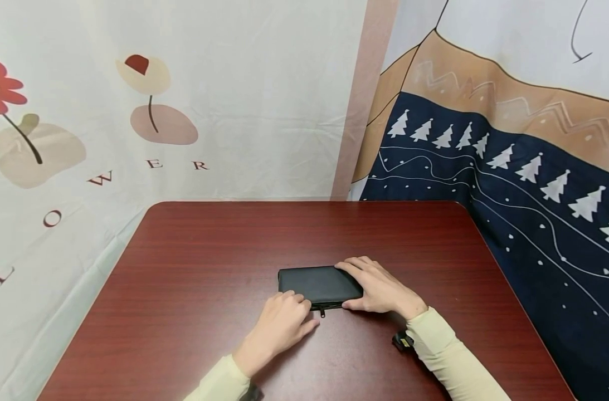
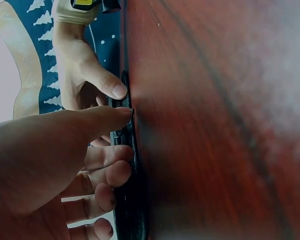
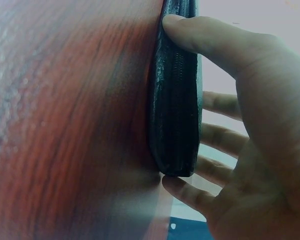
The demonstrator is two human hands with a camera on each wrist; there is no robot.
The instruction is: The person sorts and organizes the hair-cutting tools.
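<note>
A black zip wallet (image 1: 318,285) lies flat on the table, its zipper pull (image 1: 322,313) sticking out from the near edge. My right hand (image 1: 379,287) grips the wallet's right end, the thumb on the near zipped side and the fingers across the top. In the right wrist view the zipper (image 3: 178,65) runs along the side beneath that thumb. My left hand (image 1: 281,326) has its loosely bent fingertips at the wallet's near left edge. Its thumb (image 2: 105,117) points toward the zipper pull; whether it touches the pull I cannot tell.
The table (image 1: 209,239) has a reddish-brown wood-grain top with rounded far corners. Behind it hangs a pale curtain (image 1: 264,111) with flower prints, and a navy cloth with white trees (image 1: 535,200) hangs along the right. A dark wrist device (image 1: 402,341) sits by the right cuff.
</note>
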